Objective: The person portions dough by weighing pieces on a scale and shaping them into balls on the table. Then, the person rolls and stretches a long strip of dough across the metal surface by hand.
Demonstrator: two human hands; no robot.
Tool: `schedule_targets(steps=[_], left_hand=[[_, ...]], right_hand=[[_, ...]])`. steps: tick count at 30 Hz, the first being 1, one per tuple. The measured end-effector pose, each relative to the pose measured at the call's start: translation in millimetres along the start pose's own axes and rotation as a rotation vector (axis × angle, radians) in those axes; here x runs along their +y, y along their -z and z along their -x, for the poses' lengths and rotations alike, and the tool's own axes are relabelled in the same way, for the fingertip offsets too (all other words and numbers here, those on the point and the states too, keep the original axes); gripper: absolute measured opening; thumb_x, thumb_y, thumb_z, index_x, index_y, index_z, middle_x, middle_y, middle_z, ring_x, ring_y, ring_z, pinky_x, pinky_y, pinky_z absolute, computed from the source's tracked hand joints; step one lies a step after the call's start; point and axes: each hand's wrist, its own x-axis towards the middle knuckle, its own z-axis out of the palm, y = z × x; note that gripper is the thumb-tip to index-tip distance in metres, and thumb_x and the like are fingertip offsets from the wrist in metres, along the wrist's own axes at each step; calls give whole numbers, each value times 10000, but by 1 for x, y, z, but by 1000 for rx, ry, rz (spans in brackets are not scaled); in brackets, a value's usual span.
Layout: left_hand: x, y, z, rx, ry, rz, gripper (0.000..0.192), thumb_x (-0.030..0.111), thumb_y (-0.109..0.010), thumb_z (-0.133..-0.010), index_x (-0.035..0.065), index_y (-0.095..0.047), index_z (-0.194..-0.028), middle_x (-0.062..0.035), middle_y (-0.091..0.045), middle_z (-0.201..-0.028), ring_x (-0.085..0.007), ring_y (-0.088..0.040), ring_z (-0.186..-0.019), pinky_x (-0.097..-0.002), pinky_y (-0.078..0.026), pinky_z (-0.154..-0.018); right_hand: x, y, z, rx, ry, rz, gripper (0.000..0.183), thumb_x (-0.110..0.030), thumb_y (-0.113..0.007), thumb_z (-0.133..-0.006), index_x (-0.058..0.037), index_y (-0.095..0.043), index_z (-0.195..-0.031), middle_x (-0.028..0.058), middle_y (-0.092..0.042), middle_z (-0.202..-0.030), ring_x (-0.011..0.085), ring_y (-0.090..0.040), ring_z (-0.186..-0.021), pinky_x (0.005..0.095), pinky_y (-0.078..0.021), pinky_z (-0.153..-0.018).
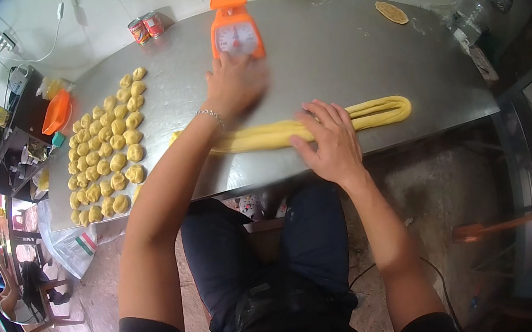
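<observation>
A long folded strip of yellow dough (262, 136) lies along the near side of the steel table, its right end looped. My right hand (330, 140) rests across the strip with fingers spread over it. Beyond the dough, my left hand (237, 79), partly blurred, reaches forward with its fingertips at the lower front of an orange dial kitchen scale (235, 31). Whether anything is in that hand is hidden. Its forearm covers the left part of the strip. Rows of small yellow dough balls (105, 149) sit on the table's left side.
Two small cans (146, 27) stand by the wall. A flat round disc (391, 12) and a clear plastic bottle (471, 23) are at the far right. An orange basket (56, 112) stands beyond the dough balls. At the far left, a person (16, 299) sits.
</observation>
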Motion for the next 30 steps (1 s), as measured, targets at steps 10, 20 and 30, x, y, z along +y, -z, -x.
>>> schedule_targets(steps=[10, 20, 30], left_hand=[[-30, -38, -92, -57, 83, -187, 761, 776, -576, -985, 293, -595, -1573, -233, -492, -1627, -469, -423, -1523, -732, -425, -1122], [-56, -62, -151, 19, 79, -292, 796, 783, -476, -1022, 242, -569, -1598, -215, -518, -1609, -441, -464, -1483, -721, -431, -1102], [-57, -65, -159, 39, 80, -230, 774, 750, -489, -1013, 202, -612, -1545, -202, -556, -1552, -405, -490, -1444, -739, -425, -1064]], right_hand=[[1, -1, -3, 0, -30, -48, 550, -447, -756, -979, 17, -740, -1275, 234, -684, -1366, 403, -572, -1374, 558, -364, -1208], [1, 0, -5, -7, -34, -67, 560, -465, -740, -988, 20, -718, -1267, 225, -660, -1366, 408, -556, -1366, 563, -362, -1200], [5, 3, -5, 7, -24, -92, 557, -458, -747, -980, 32, -723, -1244, 223, -662, -1348, 403, -559, -1345, 561, -375, -1182]])
